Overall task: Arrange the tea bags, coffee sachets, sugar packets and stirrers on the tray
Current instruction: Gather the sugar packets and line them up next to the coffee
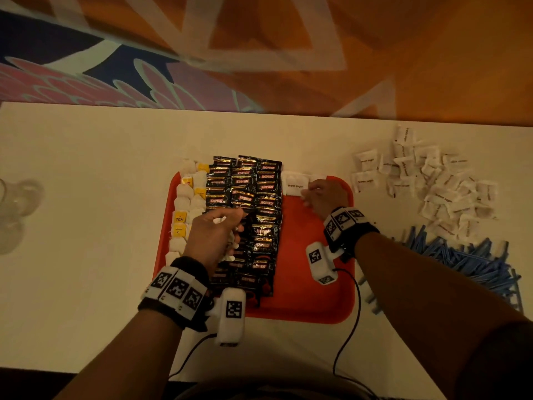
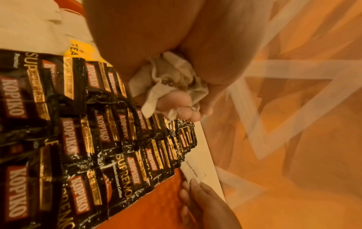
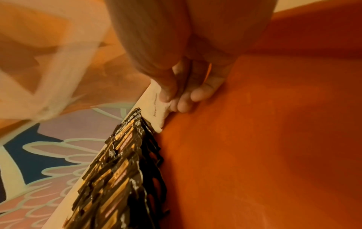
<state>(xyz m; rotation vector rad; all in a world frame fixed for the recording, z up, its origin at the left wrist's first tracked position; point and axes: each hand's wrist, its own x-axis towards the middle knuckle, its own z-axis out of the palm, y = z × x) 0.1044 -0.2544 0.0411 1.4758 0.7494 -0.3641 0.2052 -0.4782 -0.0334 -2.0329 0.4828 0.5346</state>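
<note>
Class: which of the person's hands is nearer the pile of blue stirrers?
Right. The right hand is over the tray's far right; the left hand is farther from the blue stirrers, above the coffee sachets.

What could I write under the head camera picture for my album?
Right hand places a brown sugar packet on the red tray beside coffee sachets; left hand holds more packets.

Head overhead; wrists close; shared tray.
</note>
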